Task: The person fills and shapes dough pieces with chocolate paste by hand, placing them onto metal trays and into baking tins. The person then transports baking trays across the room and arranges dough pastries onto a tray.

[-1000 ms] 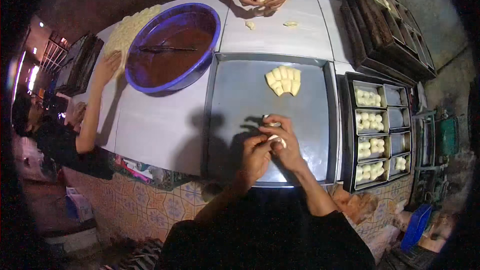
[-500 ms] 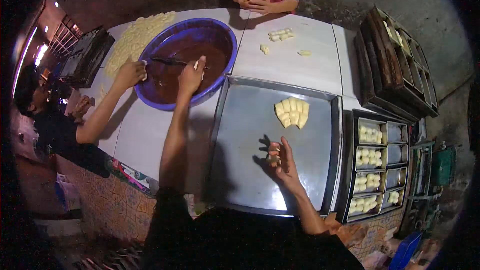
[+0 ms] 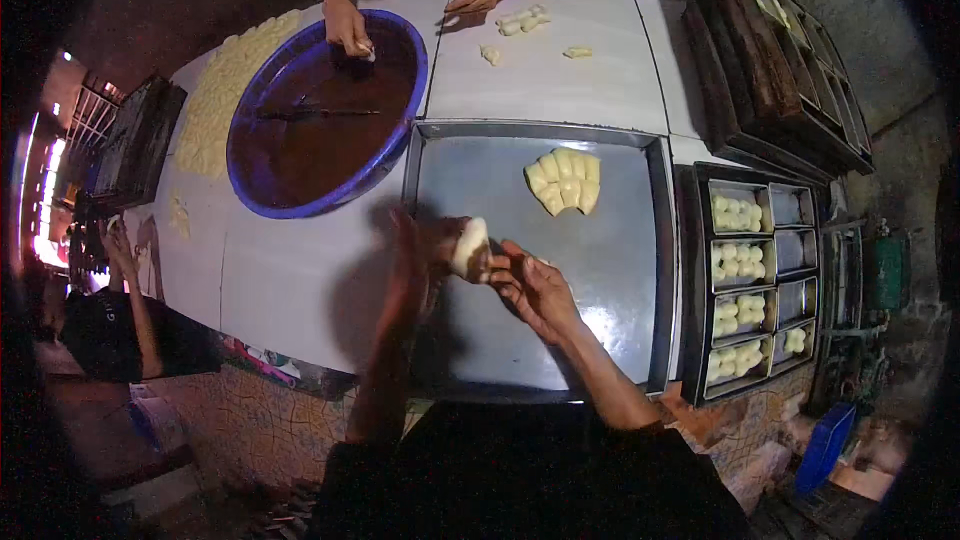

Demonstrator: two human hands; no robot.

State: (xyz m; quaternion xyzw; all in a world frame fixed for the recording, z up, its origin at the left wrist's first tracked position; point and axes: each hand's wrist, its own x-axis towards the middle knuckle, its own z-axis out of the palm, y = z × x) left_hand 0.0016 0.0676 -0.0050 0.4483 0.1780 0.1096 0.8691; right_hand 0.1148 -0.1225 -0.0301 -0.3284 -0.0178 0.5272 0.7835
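A pale piece of dough with a brown smear (image 3: 472,246) is held up between my hands, over the left part of a large metal tray (image 3: 590,360). My left hand (image 3: 418,255), blurred and in shadow, closes on its left side. The fingers of my right hand (image 3: 538,290) pinch its lower right edge. Farther back on the tray sits a fan-shaped cluster of pale dough pieces (image 3: 565,180), touching one another. To the left stands a blue basin (image 3: 240,175) of brown filling, with a dark stick-like tool (image 3: 320,113) lying in it.
Across the table, one hand (image 3: 348,28) of a person reaches over the basin with something pale. Many dough pieces (image 3: 215,110) cover the table's far left. Divided pans (image 3: 735,260) with dough stand right of the tray, near stacked pans (image 3: 770,90). Another person (image 3: 105,325) is at left.
My left hand has come out of the basin to my right hand over the tray. The person opposite has parted their hands and put one over the basin. The view has shifted.
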